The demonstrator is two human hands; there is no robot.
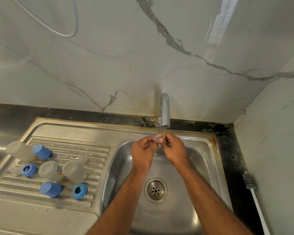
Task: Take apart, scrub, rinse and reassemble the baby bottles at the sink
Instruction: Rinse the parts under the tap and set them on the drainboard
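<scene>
Your left hand [143, 146] and right hand [174, 147] meet just under the tap [165, 111], fingers curled, pinching a small clear teat [159, 138] between them in a thin stream of water. So you look to be at the rinsing step for this soft, see-through silicone piece.

Well to the left of your hands, the ribbed steel draining surface [92, 150] carries the parts already taken apart: three frosted, cloudy plastic bottles [49, 170] lying or upturned, two smooth blue caps [42, 151], two blue screw rings [79, 191] with open centres, and another small clear piece [83, 159]. None of them is reassembled, so putting the bottles back together is still ahead; whether all are scrubbed I cannot tell.

Below your hands the steel sink [202, 167] is glossy and wet around its drain [156, 190]. To the right lies a brush [249, 182] with a white handle.
</scene>
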